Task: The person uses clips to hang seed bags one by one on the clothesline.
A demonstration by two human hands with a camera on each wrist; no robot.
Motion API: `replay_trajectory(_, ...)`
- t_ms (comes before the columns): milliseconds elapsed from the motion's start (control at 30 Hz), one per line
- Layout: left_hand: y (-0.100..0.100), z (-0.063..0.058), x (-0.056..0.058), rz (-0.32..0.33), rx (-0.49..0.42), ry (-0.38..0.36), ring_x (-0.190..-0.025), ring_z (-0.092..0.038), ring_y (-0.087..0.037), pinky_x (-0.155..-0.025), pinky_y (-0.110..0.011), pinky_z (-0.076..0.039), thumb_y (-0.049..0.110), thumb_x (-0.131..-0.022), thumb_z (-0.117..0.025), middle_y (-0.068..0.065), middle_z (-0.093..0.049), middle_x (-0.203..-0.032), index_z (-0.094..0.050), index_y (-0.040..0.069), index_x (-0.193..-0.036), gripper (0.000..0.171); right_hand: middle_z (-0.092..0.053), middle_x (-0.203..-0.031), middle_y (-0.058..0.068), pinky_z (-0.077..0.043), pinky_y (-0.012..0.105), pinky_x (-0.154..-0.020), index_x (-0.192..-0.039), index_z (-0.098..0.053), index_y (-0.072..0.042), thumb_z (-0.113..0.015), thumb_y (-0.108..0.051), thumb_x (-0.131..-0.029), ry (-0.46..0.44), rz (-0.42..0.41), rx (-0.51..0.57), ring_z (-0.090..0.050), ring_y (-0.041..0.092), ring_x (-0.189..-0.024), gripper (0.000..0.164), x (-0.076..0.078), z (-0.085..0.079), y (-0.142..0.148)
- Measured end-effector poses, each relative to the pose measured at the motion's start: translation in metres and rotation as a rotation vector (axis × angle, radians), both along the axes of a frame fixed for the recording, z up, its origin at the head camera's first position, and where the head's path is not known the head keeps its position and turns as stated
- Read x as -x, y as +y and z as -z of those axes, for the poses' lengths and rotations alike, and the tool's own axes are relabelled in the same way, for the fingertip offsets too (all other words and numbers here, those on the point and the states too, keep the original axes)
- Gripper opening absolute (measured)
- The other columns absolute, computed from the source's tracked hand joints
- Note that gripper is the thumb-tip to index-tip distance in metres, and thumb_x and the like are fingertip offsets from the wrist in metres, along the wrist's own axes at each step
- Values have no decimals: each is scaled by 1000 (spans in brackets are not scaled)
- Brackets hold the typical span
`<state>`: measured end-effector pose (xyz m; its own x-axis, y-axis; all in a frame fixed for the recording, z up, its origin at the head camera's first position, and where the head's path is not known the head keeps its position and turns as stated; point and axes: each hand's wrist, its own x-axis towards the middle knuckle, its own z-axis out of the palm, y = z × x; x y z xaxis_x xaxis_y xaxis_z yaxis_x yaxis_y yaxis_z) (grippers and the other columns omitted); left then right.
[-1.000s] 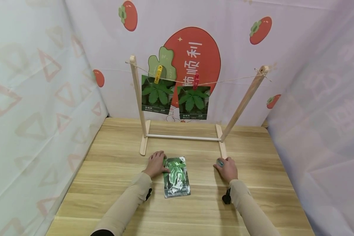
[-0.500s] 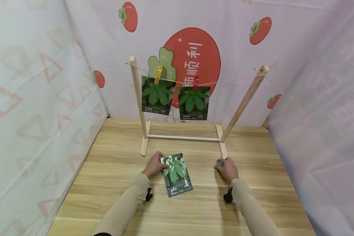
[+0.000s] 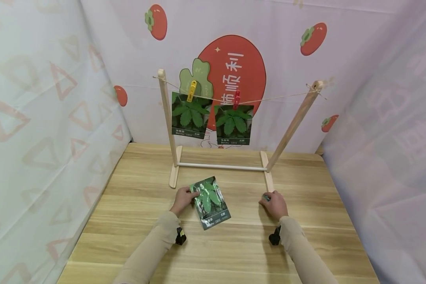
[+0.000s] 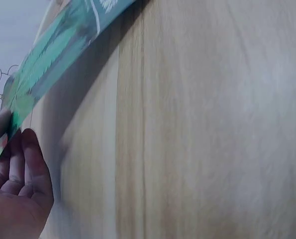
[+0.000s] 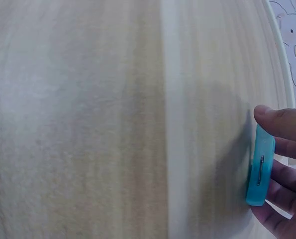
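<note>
In the head view my left hand (image 3: 183,199) pinches the upper left edge of a glossy photo card (image 3: 210,202) printed with green leaves. The left wrist view shows the card (image 4: 53,55) tilted up off the wood, thumb on one face and fingers behind it. My right hand (image 3: 275,205) holds a blue clothespin (image 5: 261,167) between thumb and fingers, just above the table. Two similar leaf cards hang from a string: the left card (image 3: 189,117) by a yellow clothespin (image 3: 191,91), the right card (image 3: 233,127) by a red clothespin (image 3: 236,99).
A wooden stand has a left post (image 3: 168,118) and a right post (image 3: 294,126) with the string (image 3: 280,97) tied between them. A white rod (image 3: 221,167) joins its feet low on the wooden table (image 3: 241,252). Printed cloth (image 3: 284,67) surrounds the table.
The left hand has lifted the card off the table, turning it and shifting it slightly away from me. The right hand stays almost in place with the clothespin.
</note>
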<state>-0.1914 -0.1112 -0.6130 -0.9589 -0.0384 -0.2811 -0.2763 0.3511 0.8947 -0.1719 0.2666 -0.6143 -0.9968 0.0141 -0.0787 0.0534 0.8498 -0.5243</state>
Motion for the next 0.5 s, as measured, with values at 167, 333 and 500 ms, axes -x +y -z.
replay_trajectory(167, 2, -3, -1, -66, -133, -62, -60, -56, -9, -56, -22, -48, 14, -86, -73, -8, -68, -76, -69, -5, -94, 21, -62, -101, 20, -50, 46, -78, -114, -68, 5, -74, -24, -85, -64, 30, 86, -59, 28, -86, 42, 1, -5, 2)
replay_trajectory(333, 5, -8, -3, -82, -191, -100, -64, -56, -10, -57, -24, -49, 12, -89, -65, -8, -67, -83, -68, -7, -103, 23, -68, -103, 21, -50, 49, -85, -110, -68, 8, -74, -21, -85, -102, 60, 149, -63, 30, -92, 39, -1, -12, 1)
replay_trajectory(500, 7, -14, -4, -107, -251, -100, -70, -58, -11, -62, -24, -50, 9, -89, -61, -14, -69, -95, -66, -7, -109, 26, -70, -103, 21, -51, 48, -85, -110, -68, 8, -74, -21, -85, -103, 56, 157, -64, 30, -93, 38, -2, -15, 2)
